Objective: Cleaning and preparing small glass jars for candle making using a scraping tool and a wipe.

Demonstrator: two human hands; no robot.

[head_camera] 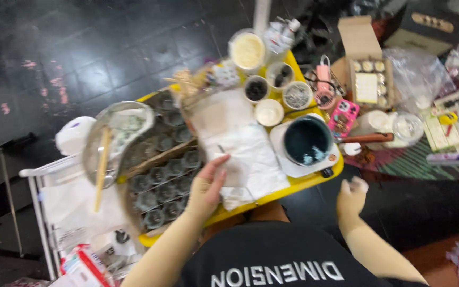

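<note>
Head view: left hand (206, 187) lies open, flat on crinkled white paper (243, 151); right hand (350, 197) loosely curled, gripping nothing

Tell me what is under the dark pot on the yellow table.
The dark pot sits on a white square base, which rests on the yellow table. A dark knob shows at the base's near edge. The base's top under the pot is covered.

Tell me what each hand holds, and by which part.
The left hand rests on white cloth, gripping nothing. The right hand is closed in a loose fist; contents cannot be told.
</note>
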